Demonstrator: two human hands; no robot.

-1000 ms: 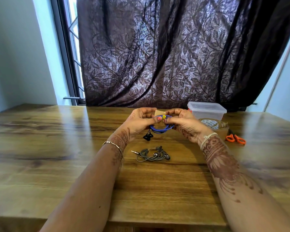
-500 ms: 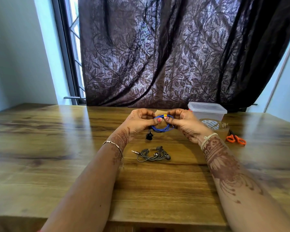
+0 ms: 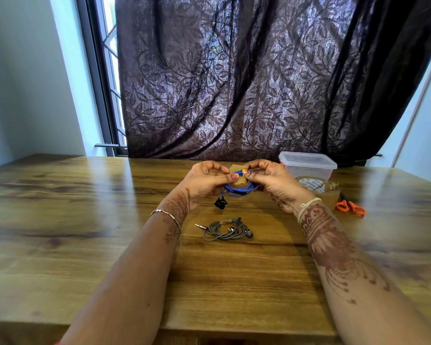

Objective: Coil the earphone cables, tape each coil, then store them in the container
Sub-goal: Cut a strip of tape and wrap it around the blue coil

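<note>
Wood-grain table (image 3: 85,245), dark leaf-patterned curtain (image 3: 259,83) behind. Over the table, left hand (image 3: 204,183) and right hand (image 3: 276,185) each pinch the blue earphone coil (image 3: 239,191).

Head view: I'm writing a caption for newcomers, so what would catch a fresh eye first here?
The left hand and right hand meet mid-table, pinching a blue earphone coil and a scrap of brown tape. A grey earphone bundle lies on the wooden table nearer the person; a lidded clear container stands far right.
</note>
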